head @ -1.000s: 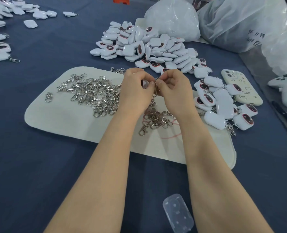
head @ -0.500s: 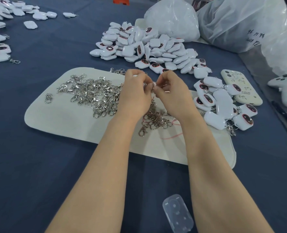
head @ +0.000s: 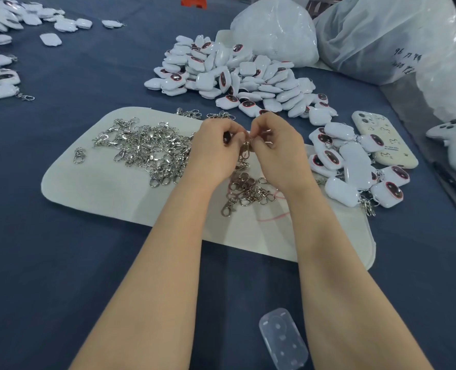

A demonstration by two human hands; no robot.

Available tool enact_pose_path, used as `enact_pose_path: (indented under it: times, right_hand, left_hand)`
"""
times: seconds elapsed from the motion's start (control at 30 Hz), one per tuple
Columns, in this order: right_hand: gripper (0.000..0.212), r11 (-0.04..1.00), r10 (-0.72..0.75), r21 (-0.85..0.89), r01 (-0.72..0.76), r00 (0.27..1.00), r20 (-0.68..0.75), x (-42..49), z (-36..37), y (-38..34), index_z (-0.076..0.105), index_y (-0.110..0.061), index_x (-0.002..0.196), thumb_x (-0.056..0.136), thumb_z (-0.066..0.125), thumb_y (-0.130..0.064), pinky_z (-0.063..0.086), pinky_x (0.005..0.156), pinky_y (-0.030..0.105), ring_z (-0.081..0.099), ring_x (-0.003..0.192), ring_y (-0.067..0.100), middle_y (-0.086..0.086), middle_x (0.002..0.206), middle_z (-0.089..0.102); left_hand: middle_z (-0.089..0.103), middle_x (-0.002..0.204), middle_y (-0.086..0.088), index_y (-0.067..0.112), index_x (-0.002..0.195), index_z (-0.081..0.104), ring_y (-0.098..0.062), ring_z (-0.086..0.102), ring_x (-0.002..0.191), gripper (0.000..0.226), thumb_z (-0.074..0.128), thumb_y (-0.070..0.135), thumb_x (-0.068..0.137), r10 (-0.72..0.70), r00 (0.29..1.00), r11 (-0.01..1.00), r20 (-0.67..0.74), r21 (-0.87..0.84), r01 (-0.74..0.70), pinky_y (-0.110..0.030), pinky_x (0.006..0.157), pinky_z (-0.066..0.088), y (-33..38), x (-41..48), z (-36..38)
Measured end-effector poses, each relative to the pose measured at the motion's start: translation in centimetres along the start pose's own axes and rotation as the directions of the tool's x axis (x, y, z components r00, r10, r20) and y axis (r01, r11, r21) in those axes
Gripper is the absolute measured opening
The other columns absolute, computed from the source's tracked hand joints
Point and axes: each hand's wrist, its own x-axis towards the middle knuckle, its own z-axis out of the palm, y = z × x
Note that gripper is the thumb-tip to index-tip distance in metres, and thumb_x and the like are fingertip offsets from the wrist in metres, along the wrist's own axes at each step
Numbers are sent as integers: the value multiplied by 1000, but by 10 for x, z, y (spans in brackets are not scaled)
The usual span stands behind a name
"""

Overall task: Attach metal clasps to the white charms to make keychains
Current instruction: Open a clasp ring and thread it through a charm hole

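fitting a clasp over the mat

both hands work close together above the cream felt mat [head: 93,193], likely so a slip lands among the loose clasps [head: 146,148]. the left hand [head: 216,153] curls round a mostly hidden charm [head: 226,136]; the right hand [head: 277,150] pinches a metal clasp [head: 247,148] hanging between them. plastic bags [head: 275,30] behind hold something white, unclear what.

white charms [head: 237,76], silver clasps [head: 146,148], navy tablecloth [head: 61,263]

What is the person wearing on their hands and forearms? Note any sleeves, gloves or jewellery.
Nothing is worn that shows. The left hand and right hand are bare, with no gloves and no rings on the fingers in view. The forearms are uncovered down to the picture's lower edge: no sleeve, watch or bracelet.
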Motion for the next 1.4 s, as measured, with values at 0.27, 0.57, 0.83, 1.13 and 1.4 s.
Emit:
enact_pose_path:
  times: [0.27, 0.57, 0.83, 1.13, 1.4]
  right_hand:
    - [24, 988, 102, 117, -98, 994, -32, 0, 1, 0, 47, -23, 81, 85, 55, 0, 52, 82, 37, 63, 82, 24, -8, 77, 55]
    - [15, 987, 135, 93, -129, 989, -60, 2, 0, -1, 53, -15, 89, 84, 55, -1, 48, 70, 18, 58, 73, 13, -10, 77, 57]
    - [14, 988, 129, 89, -122, 989, -75, 4, 0, -3, 55, -15, 86, 84, 59, -1, 46, 69, 14, 56, 69, 4, -11, 76, 58]
    - [23, 974, 200, 114, -195, 979, -31, 3, -4, -3, 56, -24, 75, 84, 64, -5, 55, 82, 37, 66, 80, 21, 3, 80, 67]
    - [22, 959, 234, 168, -228, 972, -20, 4, -3, -4, 58, -23, 78, 87, 58, -3, 56, 82, 38, 67, 75, 18, 5, 80, 67]
  left_hand:
    - [58, 79, 2, 13, 90, 70, -18, 59, 79, 11, 60, 18, 90, 22, 1000, 998, 20, -61, -21, -31, 80, 48, 4, -1, -2]
    - [51, 90, 5, 18, 91, 70, 3, 45, 68, 8, 64, 19, 86, 49, 999, 998, -6, -30, -49, 2, 65, 30, 0, 0, 0]
    - [48, 103, 2, 19, 86, 66, 8, 43, 70, 6, 63, 14, 85, 47, 998, 999, -30, 16, -46, 4, 66, 28, -3, -1, 3]
    - [46, 103, 2, 22, 84, 60, 6, 43, 71, 8, 62, 15, 88, 46, 998, 999, -35, 6, -46, 6, 65, 27, -4, 0, 5]
    - [46, 104, 0, 14, 90, 62, 5, 42, 67, 5, 58, 16, 90, 13, 999, 1000, -45, 3, -12, 4, 62, 29, -5, 1, 8]
